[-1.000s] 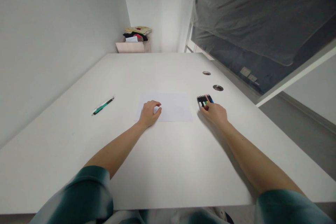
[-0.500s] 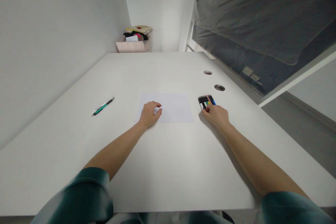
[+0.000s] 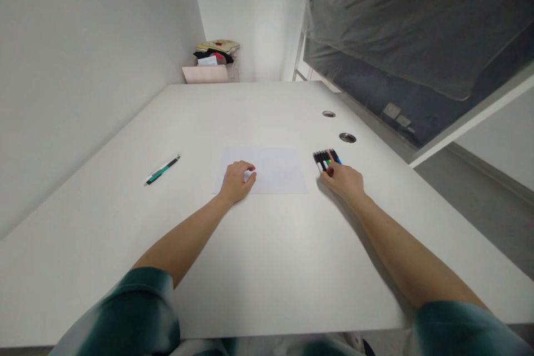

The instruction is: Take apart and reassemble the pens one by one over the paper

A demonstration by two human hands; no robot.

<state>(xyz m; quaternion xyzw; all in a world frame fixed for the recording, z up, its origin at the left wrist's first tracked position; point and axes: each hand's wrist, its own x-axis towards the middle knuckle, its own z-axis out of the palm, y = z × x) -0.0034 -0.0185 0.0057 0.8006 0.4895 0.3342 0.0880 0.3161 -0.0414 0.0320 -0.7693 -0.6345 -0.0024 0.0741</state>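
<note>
A sheet of white paper lies on the white table in front of me. My left hand rests on its left part, fingers loosely curled and the thumb apart, holding nothing. To the right of the sheet, several marker pens with dark caps lie side by side in a row; white, green, yellow, pink and blue show on them. My right hand is at the near end of this row, with thumb and fingertips pinched on a marker. The hand covers the near ends of several of the pens.
Two pens, one white and one green and black, lie together at the left. Two round metal fittings are set in the table at the right. Beyond the far edge stands a pale box with cloth items.
The view has shifted very slightly. My right hand stays at the markers with barely any movement, and my left hand keeps its place on the paper.
</note>
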